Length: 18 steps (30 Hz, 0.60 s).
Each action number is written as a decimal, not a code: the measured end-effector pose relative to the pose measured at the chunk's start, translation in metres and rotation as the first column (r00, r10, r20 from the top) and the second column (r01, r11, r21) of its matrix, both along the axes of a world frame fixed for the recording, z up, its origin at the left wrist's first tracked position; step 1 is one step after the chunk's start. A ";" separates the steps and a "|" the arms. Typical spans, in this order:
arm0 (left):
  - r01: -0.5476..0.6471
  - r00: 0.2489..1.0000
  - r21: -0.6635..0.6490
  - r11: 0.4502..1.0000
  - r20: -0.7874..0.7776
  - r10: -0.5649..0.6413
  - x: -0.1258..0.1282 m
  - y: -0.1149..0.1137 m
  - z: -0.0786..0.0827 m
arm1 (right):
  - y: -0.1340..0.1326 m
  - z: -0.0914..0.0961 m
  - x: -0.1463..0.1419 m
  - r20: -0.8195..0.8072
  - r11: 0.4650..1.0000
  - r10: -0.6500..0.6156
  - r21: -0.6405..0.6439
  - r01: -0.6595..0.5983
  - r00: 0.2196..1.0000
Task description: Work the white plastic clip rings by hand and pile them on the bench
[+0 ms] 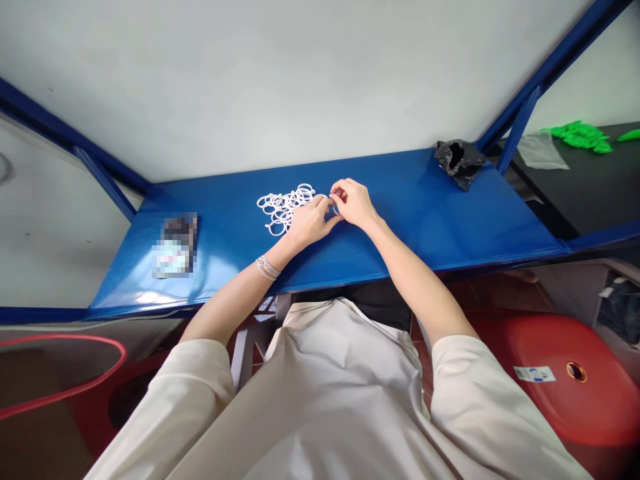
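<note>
Over the blue tabletop (pixel 400 220), my left hand (pixel 311 221) and my right hand (pixel 353 203) meet, fingers closed in a pinch. Between their fingertips is a thin white ring (pixel 334 209), partly covered by the fingers. A loose pile of several white rings (pixel 280 208), some with a small knob on the rim, lies just left of my left hand, which hides part of it. A silvery bracelet (pixel 267 268) circles my left wrist.
At the table's back right sits a crumpled black bag (pixel 460 163). A blurred-out object (pixel 176 245) lies on the left. Red plastic stool (pixel 555 373) stands at lower right. Green pieces (pixel 583 135) and a clear bag (pixel 543 151) rest on a dark table beyond.
</note>
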<state>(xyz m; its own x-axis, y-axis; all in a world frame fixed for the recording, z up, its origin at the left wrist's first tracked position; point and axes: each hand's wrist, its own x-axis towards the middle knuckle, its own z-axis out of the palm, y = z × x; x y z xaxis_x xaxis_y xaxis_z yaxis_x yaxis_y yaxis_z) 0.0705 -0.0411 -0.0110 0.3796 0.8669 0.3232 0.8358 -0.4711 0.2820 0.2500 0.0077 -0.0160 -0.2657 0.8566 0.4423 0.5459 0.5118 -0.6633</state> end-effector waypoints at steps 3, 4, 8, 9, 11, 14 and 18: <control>-0.014 1.000 0.026 1.000 0.027 0.013 -0.003 0.002 0.000 | -0.001 0.002 0.000 -0.151 0.999 0.025 0.037 -0.020 0.988; -0.013 0.999 0.033 0.999 0.032 0.012 -0.004 0.003 0.000 | -0.001 0.002 0.001 -0.199 0.998 0.036 0.050 -0.027 0.979; 0.006 0.998 0.061 0.998 0.061 -0.009 -0.009 0.009 -0.005 | 0.000 0.001 0.001 -0.308 0.997 0.075 0.026 -0.071 0.948; 0.009 0.997 0.074 0.997 0.072 -0.014 -0.010 0.010 -0.006 | 0.000 0.000 0.000 -0.309 0.997 0.078 0.012 -0.078 0.948; 0.017 0.995 0.099 0.995 0.098 -0.027 -0.011 0.011 -0.007 | -0.001 0.000 -0.001 -0.299 0.997 0.072 0.002 -0.075 0.952; 0.032 0.988 0.113 0.993 0.146 -0.049 -0.011 0.011 -0.006 | -0.004 0.005 -0.002 -0.274 0.999 0.028 -0.015 -0.034 0.961; 0.043 0.955 0.078 0.996 0.288 -0.064 -0.010 0.010 -0.005 | -0.011 0.018 -0.003 -0.223 0.991 -0.041 -0.132 0.011 0.974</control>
